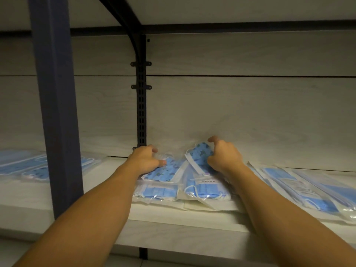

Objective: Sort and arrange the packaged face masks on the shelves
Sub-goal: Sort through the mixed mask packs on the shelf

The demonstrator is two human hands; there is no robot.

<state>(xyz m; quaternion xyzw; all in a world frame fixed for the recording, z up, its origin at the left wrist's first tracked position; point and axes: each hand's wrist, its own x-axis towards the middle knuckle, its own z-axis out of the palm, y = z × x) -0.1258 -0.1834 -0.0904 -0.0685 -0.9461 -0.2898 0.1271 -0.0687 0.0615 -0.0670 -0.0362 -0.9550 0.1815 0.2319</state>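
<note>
Overhead, the underside of an upper board closes off the top of the view, and below it the pale wood-grain back wall (240, 105) fills most of the frame. A dark blue post (55, 112) stands at the front left, and a black slotted rail (141, 112) runs down the wall to the shelf (173, 218), a light board spanning the whole width.

Clear packs of blue masks lie flat on the shelf in three groups: a left pile (23, 166) behind the post, a right pile (308, 189) fanned toward the front edge, and a middle pile (183, 189) near the wall, just right of the rail's foot.

Both bare forearms reach up into the middle pile. The left hand (144, 160) grips the far corner of a printed pack (167, 171) that lies on top of the plain packs; its fingers are curled over the pack's back edge and the thumb presses on the top face. The right hand (224, 157) holds a second printed pack (200, 155), tilted up on edge and leaning against the wall, with the thumb raised at the top corner and the fingers curled round its right side. The two printed packs are just beside each other, between the hands.
</note>
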